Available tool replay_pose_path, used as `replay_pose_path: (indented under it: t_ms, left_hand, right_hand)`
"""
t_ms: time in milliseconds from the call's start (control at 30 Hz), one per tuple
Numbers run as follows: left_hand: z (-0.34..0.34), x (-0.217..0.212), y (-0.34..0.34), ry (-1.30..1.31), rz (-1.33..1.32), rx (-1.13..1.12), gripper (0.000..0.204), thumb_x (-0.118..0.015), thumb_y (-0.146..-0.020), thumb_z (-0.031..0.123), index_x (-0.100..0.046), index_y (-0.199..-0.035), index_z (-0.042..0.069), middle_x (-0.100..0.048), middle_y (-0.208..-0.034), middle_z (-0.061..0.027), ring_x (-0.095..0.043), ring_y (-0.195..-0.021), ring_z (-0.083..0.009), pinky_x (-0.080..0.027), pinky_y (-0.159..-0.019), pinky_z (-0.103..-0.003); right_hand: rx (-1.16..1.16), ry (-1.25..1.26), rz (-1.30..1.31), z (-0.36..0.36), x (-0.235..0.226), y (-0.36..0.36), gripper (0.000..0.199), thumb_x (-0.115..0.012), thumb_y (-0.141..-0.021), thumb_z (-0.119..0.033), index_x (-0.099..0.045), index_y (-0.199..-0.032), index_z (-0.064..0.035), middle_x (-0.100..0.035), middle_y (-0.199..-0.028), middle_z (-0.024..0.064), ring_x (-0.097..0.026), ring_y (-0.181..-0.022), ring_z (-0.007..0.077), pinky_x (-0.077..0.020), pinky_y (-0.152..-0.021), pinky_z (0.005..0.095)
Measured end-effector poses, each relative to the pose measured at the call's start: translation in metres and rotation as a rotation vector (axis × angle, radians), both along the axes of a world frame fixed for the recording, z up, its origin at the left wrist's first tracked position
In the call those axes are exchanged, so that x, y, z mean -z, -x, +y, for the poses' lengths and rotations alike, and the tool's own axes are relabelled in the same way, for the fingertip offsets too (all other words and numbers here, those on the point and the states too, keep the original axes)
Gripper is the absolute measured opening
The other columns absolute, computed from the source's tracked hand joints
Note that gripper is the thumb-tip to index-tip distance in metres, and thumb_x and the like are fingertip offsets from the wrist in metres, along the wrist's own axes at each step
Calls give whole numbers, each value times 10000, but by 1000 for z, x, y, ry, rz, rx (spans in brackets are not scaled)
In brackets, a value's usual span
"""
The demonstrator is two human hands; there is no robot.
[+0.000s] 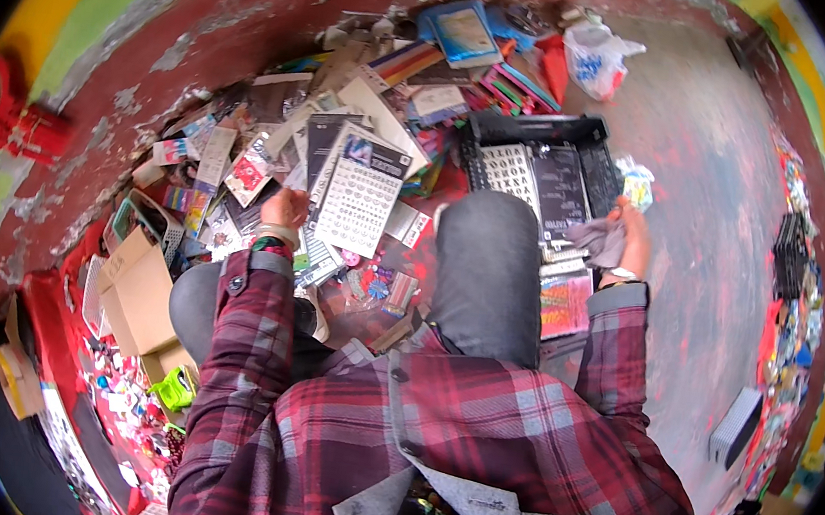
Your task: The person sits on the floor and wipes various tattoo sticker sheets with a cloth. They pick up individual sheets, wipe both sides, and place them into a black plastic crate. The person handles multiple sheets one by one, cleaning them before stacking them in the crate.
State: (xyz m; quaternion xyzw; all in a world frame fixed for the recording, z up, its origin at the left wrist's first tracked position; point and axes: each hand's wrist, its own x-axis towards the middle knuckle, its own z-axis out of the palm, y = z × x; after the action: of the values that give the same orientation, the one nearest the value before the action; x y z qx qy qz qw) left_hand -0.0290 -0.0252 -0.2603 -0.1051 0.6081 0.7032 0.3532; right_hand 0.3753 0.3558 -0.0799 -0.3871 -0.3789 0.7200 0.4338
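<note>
My right hand (636, 243) is closed around a crumpled grey cloth (599, 243), at the right side of a black plastic crate (598, 166). In the crate lie a white sheet of black letters (510, 175) and dark packaged sheets (559, 187). A brightly coloured orange and pink pack (565, 304) lies at its near end. My left hand (284, 208) has its fingers curled together beside a white sheet of printed black shapes (356, 201) with a dark header. Whether its fingertips grip that sheet's edge or something small, I cannot make out.
A heap of papers and packets (388, 104) spreads along the wall. A white plastic bag (597, 58) lies behind the crate. At the left are an open cardboard box (135, 291) and a red stand (38, 133); at the right, a grey box (736, 427) on the floor.
</note>
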Motion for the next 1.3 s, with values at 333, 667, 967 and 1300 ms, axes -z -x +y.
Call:
replay_pose_path:
  t_ms: [333, 667, 967, 1300]
  left_hand:
    - [-65, 235, 17, 583, 421, 643, 221, -419, -909, 249, -549, -1034, 120, -572, -948, -31, -545, -882, -192, -426, -775, -386]
    - [20, 156, -45, 684, 125, -44, 495, -547, -718, 114, -514, -1185, -47, -599, -1070, -266, -583, -1023, -350, -454, -868, -354]
    - [51, 117, -46, 1146, 390, 317, 476, -650, -712, 131, -520, -1166, 74, -512, -1207, -190, -477, -1141, -362, -413, -941, -427]
    - [67, 122, -42, 1408, 479, 461, 398, -647, -767, 199, -462, -1104, 97, -552, -1098, -125, -539, -1064, -300, -448, -841, -437]
  right_hand:
    - [-746, -30, 199, -142, -102, 212, 241, -520, -928, -206, -576, -1054, -9, -590, -754, 41, -560, -658, 100, -451, -594, 220]
    - [-714, 238, -56, -128, -59, 230, 215, -507, -913, -155, -550, -1031, 20, -584, -765, 69, -573, -658, 132, -473, -609, 238]
    - [-894, 344, -138, -131, -54, 236, 215, -486, -928, -152, -565, -1024, 24, -604, -779, 71, -583, -675, 129, -488, -632, 240]
    - [-1028, 390, -184, -133, -57, 240, 199, -486, -926, -132, -576, -1012, 24, -603, -802, 73, -584, -730, 131, -476, -686, 246]
